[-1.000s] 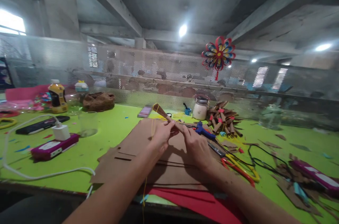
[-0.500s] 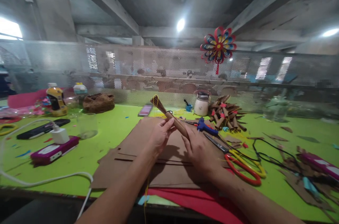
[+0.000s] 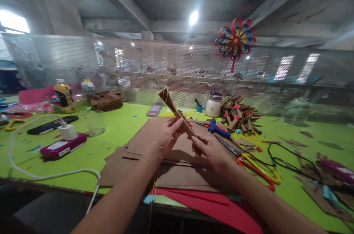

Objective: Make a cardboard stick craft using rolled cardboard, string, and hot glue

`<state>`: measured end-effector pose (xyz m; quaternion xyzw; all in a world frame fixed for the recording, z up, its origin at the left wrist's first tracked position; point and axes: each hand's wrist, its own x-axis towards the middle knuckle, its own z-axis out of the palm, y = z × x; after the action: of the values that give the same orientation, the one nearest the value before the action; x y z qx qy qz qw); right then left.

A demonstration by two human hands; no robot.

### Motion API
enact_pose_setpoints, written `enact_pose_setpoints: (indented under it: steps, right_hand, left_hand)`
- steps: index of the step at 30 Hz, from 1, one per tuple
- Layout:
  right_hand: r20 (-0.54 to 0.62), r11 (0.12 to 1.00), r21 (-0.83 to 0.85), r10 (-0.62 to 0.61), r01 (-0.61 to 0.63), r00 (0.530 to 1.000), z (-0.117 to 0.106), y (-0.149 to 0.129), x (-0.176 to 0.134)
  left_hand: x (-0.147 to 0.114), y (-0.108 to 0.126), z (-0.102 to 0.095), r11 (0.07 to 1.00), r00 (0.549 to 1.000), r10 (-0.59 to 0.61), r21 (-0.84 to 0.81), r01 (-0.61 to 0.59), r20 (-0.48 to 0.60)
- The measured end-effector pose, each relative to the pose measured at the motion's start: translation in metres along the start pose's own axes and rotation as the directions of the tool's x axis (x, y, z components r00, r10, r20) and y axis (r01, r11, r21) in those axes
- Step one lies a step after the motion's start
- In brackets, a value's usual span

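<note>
Paper roll: the brown paper roll [image 3: 187,127] is up off the table [image 3: 121,119], mid-frame, slanting from upper left to lower right, with a fanned, fringed end at the top
Left hand: the left hand [image 3: 172,134] has its thumb laid along the roll around the middle, fingers curled behind, so yeah, it's gripping it
Right hand: the right hand [image 3: 208,148] is pinching the lower right end between thumb and fingers
Yellow thread: some yellow thread [image 3: 165,95] is looped over the fringe, and more strands dangle below the left forearm at bottom centre
Brown sheets: a messy stack of brown sheets [image 3: 182,180] lies right under both hands, with a red sheet [image 3: 210,208] poking out at the bottom edge
Scissors: the scissors [image 3: 256,169], yellow and red handles, sit just right of the right hand; a blue tool [image 3: 219,129] lies a bit above them
Finished-looking pile: a heap of brown rolls [image 3: 240,117] with red bits, right of centre, next to a white jar [image 3: 213,106]
Left side: purple power strip [image 3: 63,147] with a white charger [image 3: 68,132] plugged in
</note>
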<state>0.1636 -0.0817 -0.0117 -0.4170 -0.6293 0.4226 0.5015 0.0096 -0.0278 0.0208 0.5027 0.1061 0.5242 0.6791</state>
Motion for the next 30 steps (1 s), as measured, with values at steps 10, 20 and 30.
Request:
enact_pose_setpoints:
  steps: [10,20,30]
  right_hand:
    - [-0.100,0.990,0.129,0.076,-0.063,0.992,-0.0077,0.0033,0.0035]
    - [-0.032,0.964,0.247,0.108,-0.097,0.994,-0.0067,0.0037,0.0034]
    - [0.043,0.916,0.351,0.189,-0.192,0.981,-0.0029,0.0011,0.0010]
  left_hand:
    - [-0.0011,-0.0029,-0.0043,1.000,0.999,0.001,-0.002,-0.001,0.054]
    - [0.0007,-0.0053,-0.0092,0.999,0.999,-0.041,0.010,0.041,-0.031]
    - [-0.0007,-0.0031,-0.0039,1.000,0.998,0.002,-0.016,-0.003,-0.057]
